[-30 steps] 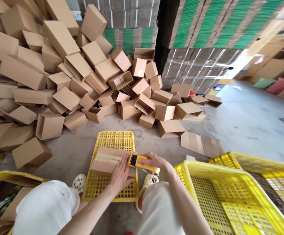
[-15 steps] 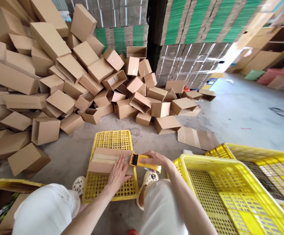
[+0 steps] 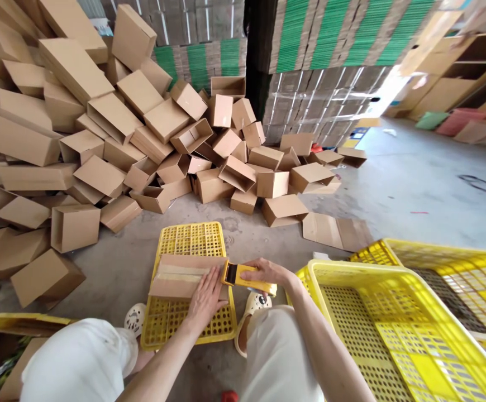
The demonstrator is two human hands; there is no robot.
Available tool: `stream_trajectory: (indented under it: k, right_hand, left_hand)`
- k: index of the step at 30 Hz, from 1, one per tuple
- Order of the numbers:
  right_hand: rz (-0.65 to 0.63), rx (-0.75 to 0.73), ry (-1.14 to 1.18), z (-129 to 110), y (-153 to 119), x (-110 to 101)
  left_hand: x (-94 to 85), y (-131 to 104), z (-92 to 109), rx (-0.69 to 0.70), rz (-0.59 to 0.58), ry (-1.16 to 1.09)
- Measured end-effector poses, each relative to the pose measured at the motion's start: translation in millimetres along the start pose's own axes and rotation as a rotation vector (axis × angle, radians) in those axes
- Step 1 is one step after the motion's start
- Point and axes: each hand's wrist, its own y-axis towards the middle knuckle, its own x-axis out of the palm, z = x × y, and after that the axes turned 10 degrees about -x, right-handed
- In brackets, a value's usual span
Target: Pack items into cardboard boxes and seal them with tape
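Observation:
A cardboard box (image 3: 171,286) lies on an upturned yellow plastic crate (image 3: 190,237) between my feet. A strip of tape (image 3: 180,269) runs along the middle of its top. My left hand (image 3: 206,296) rests flat on the box near its right end, fingers stretched out. In my right hand (image 3: 263,272) is a yellow tape dispenser (image 3: 247,277), its head touching the right end of the box. The fingers wrap over the dispenser's body.
Open cardboard boxes (image 3: 140,139) are heaped across the floor ahead and to the left. Yellow crates (image 3: 352,273) stand at the right, and another yellow crate (image 3: 29,317) holds things at the left. Stacks of flattened cartons (image 3: 318,106) rise behind. A flattened carton (image 3: 335,231) lies on the floor.
The view has shifted slightly. Both hands, the box and the tape dispenser keep nearly the same places relative to each other.

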Motion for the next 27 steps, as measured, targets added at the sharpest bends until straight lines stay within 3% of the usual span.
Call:
stream_trajectory:
  k: [6,17,27]
  right_hand:
    - [0.001,-0.055,0.011,1,-17,-5]
    - [0.016,-0.003,-0.062,-5,-14,-2]
    - [0.017,0.004,0.029,14,-29,-11]
  left_hand:
    - [-6.0,1,0,0.008,-0.013,-0.023]
    - [-2.6,0,9,-0.032,-0.041,-0.001]
    - [-6.9,1,8,-0.007,-0.061,0.046]
